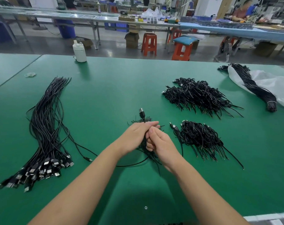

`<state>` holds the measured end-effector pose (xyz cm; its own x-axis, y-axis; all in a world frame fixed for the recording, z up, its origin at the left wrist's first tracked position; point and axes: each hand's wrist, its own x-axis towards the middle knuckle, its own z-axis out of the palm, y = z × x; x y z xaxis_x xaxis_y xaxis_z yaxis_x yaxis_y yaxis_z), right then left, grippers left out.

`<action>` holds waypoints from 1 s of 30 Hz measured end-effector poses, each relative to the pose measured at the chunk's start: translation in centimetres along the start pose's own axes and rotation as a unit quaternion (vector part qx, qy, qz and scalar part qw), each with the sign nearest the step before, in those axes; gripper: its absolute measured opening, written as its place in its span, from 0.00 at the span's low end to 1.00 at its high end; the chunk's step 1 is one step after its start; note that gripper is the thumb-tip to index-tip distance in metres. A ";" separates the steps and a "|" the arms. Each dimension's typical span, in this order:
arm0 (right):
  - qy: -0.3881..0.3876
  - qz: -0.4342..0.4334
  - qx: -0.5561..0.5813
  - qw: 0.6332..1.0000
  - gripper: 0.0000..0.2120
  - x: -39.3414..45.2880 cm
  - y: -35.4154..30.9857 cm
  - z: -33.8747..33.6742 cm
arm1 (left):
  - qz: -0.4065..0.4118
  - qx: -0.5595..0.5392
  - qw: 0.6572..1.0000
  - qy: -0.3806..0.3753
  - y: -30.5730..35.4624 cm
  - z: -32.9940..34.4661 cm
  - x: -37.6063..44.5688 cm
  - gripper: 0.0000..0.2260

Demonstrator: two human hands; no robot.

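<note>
Holding a thin black cable (143,144) low over the middle of the green table (105,88), both hands work close together in the head view, probably so the springy loops cannot fall apart while it is wound. The left hand (136,135) wraps its fingers round the gathered loops. The right hand (162,143) has its fingers curled and its thumb pressed against the same strands. The cable's metal plug (141,111) sticks up past the fingertips, and a loose tail curves onto the mat below the wrists.

To the left lies a long sheaf of straight cables (47,124), glossy and rubbery, with their plugs all at the near end; this is apparently the supply. To the right, a near heap (199,137) and a far heap (198,96) of wound cables look like finished work, dropped within easy reach. Farther right, a tied bundle (251,85) lies on a crinkled white plastic bag (277,85). A smooth white bottle (79,51) stands at the far edge, with pale rubber bands (30,74) nearby.
</note>
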<state>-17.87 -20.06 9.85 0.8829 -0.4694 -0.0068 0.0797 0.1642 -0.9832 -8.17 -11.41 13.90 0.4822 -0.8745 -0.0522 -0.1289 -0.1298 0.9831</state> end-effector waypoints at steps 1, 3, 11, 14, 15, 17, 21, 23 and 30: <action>-0.011 0.007 0.009 1.000 0.17 0.0 0.1 0.1 | 0.003 -0.015 1.000 0.001 0.0 0.0 -0.1 0.17; -0.036 0.030 0.044 0.998 0.17 -0.1 0.2 0.4 | 0.022 -0.042 0.998 0.035 0.2 0.1 0.1 0.17; -0.028 0.134 0.264 0.955 0.13 -0.2 1.5 1.6 | -0.014 -0.352 0.929 -0.109 3.3 -1.5 0.4 0.24; -0.034 0.156 0.239 0.958 0.12 0.3 0.9 0.5 | -0.125 -0.174 0.934 -0.285 2.2 -3.6 -0.8 0.23; -0.020 0.173 0.253 0.952 0.13 0.5 0.8 0.0 | -0.156 -0.099 0.938 -0.294 1.7 -4.0 -1.1 0.22; -0.003 0.178 0.278 0.944 0.15 0.8 0.6 -1.0 | -0.206 0.048 0.951 -0.227 0.3 -4.4 -1.2 0.20; -0.021 0.153 0.241 0.958 0.17 0.8 0.6 -0.8 | -0.183 0.040 0.981 -0.058 -2.4 -3.8 -0.6 0.16; -0.041 0.134 0.194 0.971 0.16 0.5 0.8 0.3 | -0.131 -0.072 0.989 -0.009 -3.1 -3.4 0.0 0.14; -0.061 0.124 0.143 0.980 0.17 0.1 2.0 2.6 | -0.061 -0.410 0.899 0.143 -1.9 -1.1 2.0 0.21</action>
<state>-16.41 -17.51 8.39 0.9387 -0.2808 -0.2000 -0.0330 0.5042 -0.8630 -6.04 -12.43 12.13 0.6672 -0.7061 -0.2373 0.5661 0.2736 0.7776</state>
